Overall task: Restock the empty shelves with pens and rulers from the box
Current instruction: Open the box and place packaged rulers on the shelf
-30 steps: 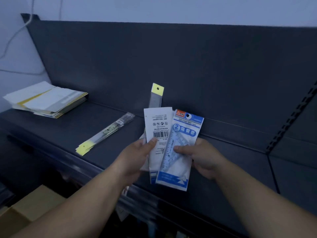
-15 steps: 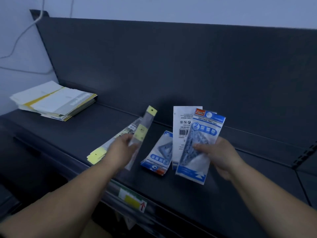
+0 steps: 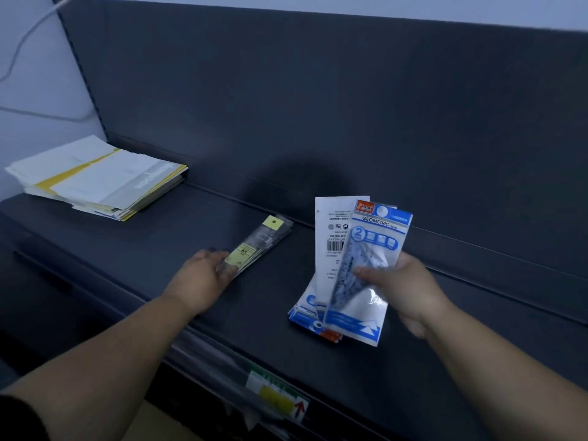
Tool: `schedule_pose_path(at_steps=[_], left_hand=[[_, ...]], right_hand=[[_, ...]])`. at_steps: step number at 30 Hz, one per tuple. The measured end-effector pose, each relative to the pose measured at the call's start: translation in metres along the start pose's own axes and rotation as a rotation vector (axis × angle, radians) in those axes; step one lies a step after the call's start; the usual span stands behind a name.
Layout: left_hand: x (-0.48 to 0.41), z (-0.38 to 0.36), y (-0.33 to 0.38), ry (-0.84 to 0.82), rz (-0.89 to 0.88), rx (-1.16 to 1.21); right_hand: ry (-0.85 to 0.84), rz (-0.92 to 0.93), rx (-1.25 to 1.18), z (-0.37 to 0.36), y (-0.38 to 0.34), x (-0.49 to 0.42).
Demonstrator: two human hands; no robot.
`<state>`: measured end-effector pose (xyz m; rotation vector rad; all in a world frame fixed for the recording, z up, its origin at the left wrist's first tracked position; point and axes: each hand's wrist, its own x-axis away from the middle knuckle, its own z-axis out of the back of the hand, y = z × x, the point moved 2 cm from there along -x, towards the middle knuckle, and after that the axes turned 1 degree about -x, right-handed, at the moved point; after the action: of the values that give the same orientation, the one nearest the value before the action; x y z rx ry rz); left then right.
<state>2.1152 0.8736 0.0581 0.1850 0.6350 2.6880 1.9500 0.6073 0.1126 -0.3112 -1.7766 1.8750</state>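
At 6 o'clock, shelf-edge label (image 3: 276, 397): yellow patch, red arrow, text blurred. At 4, right hand (image 3: 404, 288) gripping fanned ruler packs (image 3: 366, 272): "GEOMETRIC", "2", barcode on one back. At 8, left hand (image 3: 203, 275) on near end of long clear rulers (image 3: 257, 246), yellow tags, flat on dark shelf (image 3: 159, 249); pinching or just touching, cannot tell. At 10, paper stack (image 3: 98, 179). Beyond, dark back panel (image 3: 318, 106).

Light: dim, bluish.
Shadow: soft patch on back panel (image 3: 296, 176).
Blur: price strip (image 3: 276, 399) smeared.
Edges: bowed lines.
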Motion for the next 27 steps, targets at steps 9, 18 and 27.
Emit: schedule_pose_path(at_steps=[9, 18, 27], left_hand=[[0.023, 0.008, 0.070, 0.139, -0.104, 0.276], [0.052, -0.013, 0.139, -0.011, -0.150, 0.873], [0.058, -0.019, 0.149, 0.470, -0.941, 0.098]], right_hand=[[-0.116, -0.064, -0.085, -0.006, -0.004, -0.001], [-0.073, -0.166, -0.247, 0.027, -0.001, 0.010], [-0.295, -0.286, -0.291, 0.048, -0.002, 0.025]])
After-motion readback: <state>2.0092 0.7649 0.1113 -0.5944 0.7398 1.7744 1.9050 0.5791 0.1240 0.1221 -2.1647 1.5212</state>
